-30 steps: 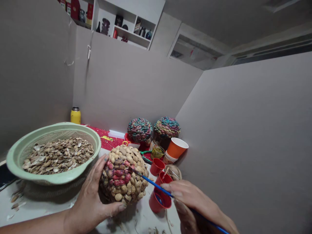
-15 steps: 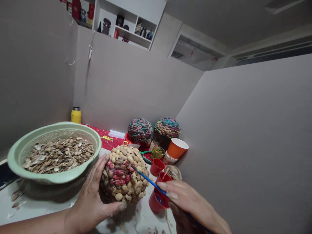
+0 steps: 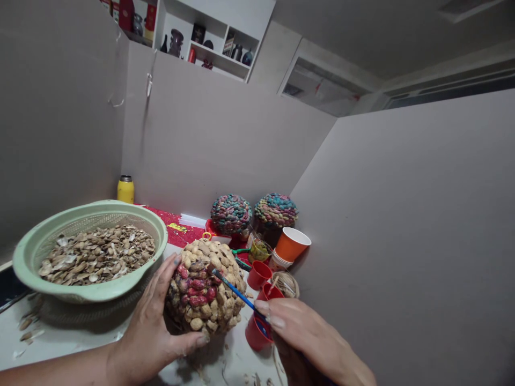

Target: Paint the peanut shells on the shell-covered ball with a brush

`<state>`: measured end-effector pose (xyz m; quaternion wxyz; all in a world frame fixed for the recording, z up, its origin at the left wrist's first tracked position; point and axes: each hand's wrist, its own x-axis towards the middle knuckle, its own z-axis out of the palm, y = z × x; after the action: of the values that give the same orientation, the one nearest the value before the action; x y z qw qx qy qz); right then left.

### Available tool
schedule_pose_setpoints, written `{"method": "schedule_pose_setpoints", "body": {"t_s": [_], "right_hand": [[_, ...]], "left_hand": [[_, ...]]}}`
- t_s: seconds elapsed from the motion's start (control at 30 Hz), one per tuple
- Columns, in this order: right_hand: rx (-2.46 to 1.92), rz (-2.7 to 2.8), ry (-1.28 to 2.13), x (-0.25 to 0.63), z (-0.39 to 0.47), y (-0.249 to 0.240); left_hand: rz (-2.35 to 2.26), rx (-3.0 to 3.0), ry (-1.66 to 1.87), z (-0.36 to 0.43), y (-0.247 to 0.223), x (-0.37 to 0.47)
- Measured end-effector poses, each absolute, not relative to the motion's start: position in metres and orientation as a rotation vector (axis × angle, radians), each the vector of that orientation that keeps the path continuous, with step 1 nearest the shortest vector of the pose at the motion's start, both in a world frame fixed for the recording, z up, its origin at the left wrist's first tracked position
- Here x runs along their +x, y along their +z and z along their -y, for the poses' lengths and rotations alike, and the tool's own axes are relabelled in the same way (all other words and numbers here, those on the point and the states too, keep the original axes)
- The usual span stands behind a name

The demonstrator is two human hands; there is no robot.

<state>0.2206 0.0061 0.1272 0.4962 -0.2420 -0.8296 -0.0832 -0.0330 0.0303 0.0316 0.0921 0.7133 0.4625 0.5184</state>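
Observation:
A rounded ball covered in peanut shells (image 3: pixel 225 303) rests on the white table, with a patch of shells on its left side painted red and some dark. My left hand (image 3: pixel 151 327) holds it from the left, thumb at the lower front and fingers behind. Pinched in my right hand (image 3: pixel 311 335) is a blue paintbrush (image 3: pixel 237 292), its dark tip touching the shells at the upper edge of the red patch. Below the brush stands a red cup (image 3: pixel 256 336) with dark blue paint inside, partly hidden by my right hand.
A green colander (image 3: pixel 90 295) of peanut shells stands left. Behind are two multicoloured balls (image 3: pixel 231 213), an orange paper cup (image 3: pixel 292 242), more red cups (image 3: pixel 259 275), a twine roll (image 3: pixel 286 284) and a yellow bottle (image 3: pixel 125 190). Grey partitions (image 3: pixel 402 225) enclose the table.
The brush tip has shifted slightly left and up on the shells, and my right hand has moved a little left with it. My left hand and the ball look unmoved.

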Motion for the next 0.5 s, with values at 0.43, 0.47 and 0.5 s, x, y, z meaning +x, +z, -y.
{"method": "schedule_pose_setpoints", "body": {"t_s": [0.43,0.47,0.5], "right_hand": [[-0.531,1.947,-0.247,0.2243,-0.0098,0.1175],[-0.552,1.958,-0.245,0.2245,-0.0102,0.1175],[-0.578,1.973,-0.239,0.225,-0.0106,0.1178]], "left_hand": [[-1.38,2.121,1.546,-0.0299,0.0323,-0.0336],[-1.378,2.12,1.545,-0.0302,0.0317,-0.0337],[-1.379,2.12,1.541,-0.0304,0.0309,-0.0338]]}}
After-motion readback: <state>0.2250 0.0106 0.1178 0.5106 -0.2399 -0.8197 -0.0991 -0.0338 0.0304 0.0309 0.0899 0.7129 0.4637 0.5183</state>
